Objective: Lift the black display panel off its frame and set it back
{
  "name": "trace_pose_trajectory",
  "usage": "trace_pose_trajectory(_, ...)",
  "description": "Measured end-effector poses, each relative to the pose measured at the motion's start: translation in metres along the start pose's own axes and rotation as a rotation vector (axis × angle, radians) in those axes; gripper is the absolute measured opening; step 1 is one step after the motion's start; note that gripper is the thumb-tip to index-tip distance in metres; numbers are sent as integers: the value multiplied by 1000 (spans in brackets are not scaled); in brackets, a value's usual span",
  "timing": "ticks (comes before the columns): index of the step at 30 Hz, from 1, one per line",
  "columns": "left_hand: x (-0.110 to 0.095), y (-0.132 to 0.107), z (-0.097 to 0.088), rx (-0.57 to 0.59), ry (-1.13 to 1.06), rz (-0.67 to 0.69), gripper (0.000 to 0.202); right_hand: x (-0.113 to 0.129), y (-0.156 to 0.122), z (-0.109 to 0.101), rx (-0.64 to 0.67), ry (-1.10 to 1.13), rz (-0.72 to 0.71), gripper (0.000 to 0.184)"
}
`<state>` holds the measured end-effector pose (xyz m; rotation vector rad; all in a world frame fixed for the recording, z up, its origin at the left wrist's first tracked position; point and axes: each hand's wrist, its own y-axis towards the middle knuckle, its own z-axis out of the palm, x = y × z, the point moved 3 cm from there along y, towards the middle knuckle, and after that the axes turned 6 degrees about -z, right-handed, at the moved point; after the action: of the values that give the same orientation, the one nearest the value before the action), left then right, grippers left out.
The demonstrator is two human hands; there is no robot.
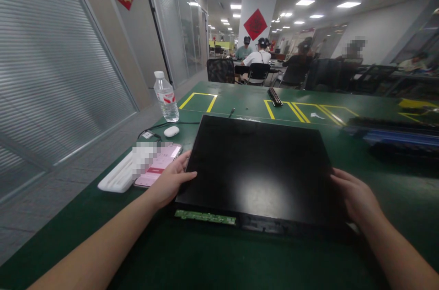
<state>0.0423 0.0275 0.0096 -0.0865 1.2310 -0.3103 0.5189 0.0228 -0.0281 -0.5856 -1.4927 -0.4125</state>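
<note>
A flat black display panel [254, 162] lies between my hands over the green table, its glossy face up and reflecting a ceiling light. Along its near edge shows a green circuit board strip [205, 217]. My left hand [173, 180] grips the panel's left edge, thumb on top and fingers against the side. On the opposite edge, my right hand [356, 191] is closed, its fingertips at the rim and partly hidden. Just left of my left hand lies a phone [161, 162] with a pink screen. Whether the panel rests fully on the table I cannot tell.
A water bottle [166, 98], a white earbud case [171, 131], a white tray [118, 173] and a black cable [154, 126] lie to the left. Farther back sit a dark strip [275, 97] and yellow tape outlines [198, 94]. Blue-black parts [401, 139] lie right. People sit beyond.
</note>
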Motion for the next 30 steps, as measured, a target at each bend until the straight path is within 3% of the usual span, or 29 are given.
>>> trace_pose_trajectory(13, 1, 0, -3, -45, 28, -6, 68, 1, 0, 0, 15, 13, 3, 29)
trace_pose_trajectory(22, 4, 1, -5, -7, 95, 25, 67, 1, -2, 0, -44, 31, 9, 28)
trace_pose_trajectory(30, 8, 4, -8, -36, 353, 128, 90, -2, 3, -1, -27, 47, -113, 25)
